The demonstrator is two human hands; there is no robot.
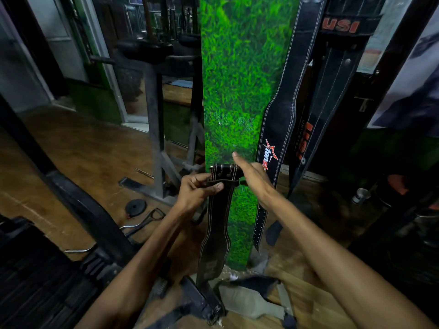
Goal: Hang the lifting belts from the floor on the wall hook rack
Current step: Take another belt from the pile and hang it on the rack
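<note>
1. Black leather belt (pixel 215 231) w/ white stitching hangs vertical in front of the green grass-print panel; buckle end up top, tail reaching down to the floor.
2. Belt w/ red star logo (pixel 278 129) hangs flat on the wall, just right of the panel, holed end at bottom.
3. USI belts (pixel 337 67) hang beside it, further right.

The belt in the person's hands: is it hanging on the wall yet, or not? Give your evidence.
Not hung yet. The belt dangles from the left hand and right hand, which hold its buckle end low before the green wall.
</note>
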